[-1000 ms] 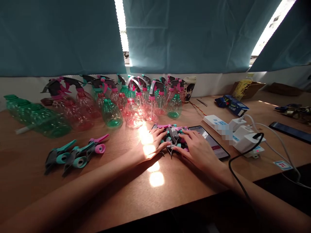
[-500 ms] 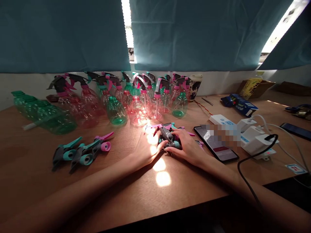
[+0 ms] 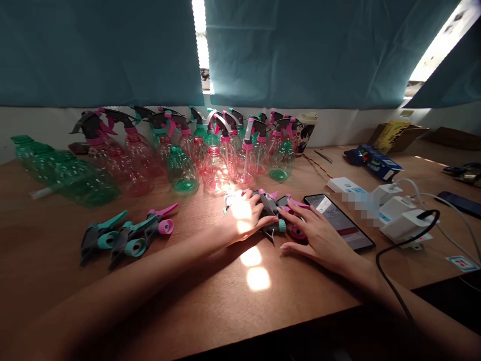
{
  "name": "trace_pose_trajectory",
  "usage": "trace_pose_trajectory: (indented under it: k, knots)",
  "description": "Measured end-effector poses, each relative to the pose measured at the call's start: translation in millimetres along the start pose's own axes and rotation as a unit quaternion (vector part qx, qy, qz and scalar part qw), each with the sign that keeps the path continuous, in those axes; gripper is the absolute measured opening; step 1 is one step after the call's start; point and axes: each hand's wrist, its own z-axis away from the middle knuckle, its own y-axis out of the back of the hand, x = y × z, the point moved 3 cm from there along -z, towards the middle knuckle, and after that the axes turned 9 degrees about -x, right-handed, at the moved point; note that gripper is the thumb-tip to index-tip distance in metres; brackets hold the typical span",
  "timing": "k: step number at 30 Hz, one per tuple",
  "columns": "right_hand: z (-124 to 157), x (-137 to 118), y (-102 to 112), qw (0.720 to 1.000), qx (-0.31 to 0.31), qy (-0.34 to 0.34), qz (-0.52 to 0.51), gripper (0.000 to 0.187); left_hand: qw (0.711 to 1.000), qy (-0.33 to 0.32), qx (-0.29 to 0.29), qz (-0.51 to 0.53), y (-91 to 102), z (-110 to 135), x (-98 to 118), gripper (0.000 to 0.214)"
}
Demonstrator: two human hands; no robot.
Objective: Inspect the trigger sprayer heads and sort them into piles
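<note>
In the middle of the table lies a pile of trigger spray heads, grey with pink or teal parts. My left hand rests over the pile's left side, thumb stretched out across the heads, and partly hides them. On the right side, my right hand has its fingers spread and fingertips at the heads, its thumb apart near the tabletop. Neither hand is closed around a head. To the left, several more spray heads lie in a row. Beyond the pile stand open bottles, one green and one pink.
Several bottles with spray heads stand along the wall. Green bottles lie at far left. A phone sits close to my right hand, beside a power strip with chargers and a black cable. A paper cup stands behind.
My right hand has moved right and drawn away from the left hand, its fingers spreading. My left hand has shifted slightly right, and more of the piled spray heads shows between the hands.
</note>
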Motion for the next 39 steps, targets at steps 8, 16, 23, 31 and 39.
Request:
trace_pose_trajectory:
  k: [8, 16, 23, 31, 39]
  knots:
    - [-14.0, -9.5, -12.2, 0.998, 0.023, -0.034, -0.055, 0.080, 0.993, 0.106, -0.018, -0.046, 6.3, 7.6, -1.0, 0.027]
    - [-39.7, -23.5, -17.0, 0.998, 0.039, -0.001, -0.043, 0.074, 0.996, 0.088, -0.016, -0.020, 34.6, 43.6, 7.0, 0.019]
    - [-50.3, -25.6, -17.9, 0.996, 0.077, 0.035, -0.008, 0.064, 0.988, 0.142, 0.041, 0.044, 87.4, 136.6, -5.3, 0.024]
    - [-61.7, -71.1, -13.7, 0.984, 0.067, 0.153, -0.054, 0.064, 0.933, 0.347, 0.063, 0.065, 116.2, 258.2, -66.1, 0.029]
    - [-108.9, -153.9, -33.1, 0.981, -0.022, 0.191, -0.023, 0.063, 0.952, 0.302, -0.013, 0.051, 99.4, 285.2, -72.7, 0.040]
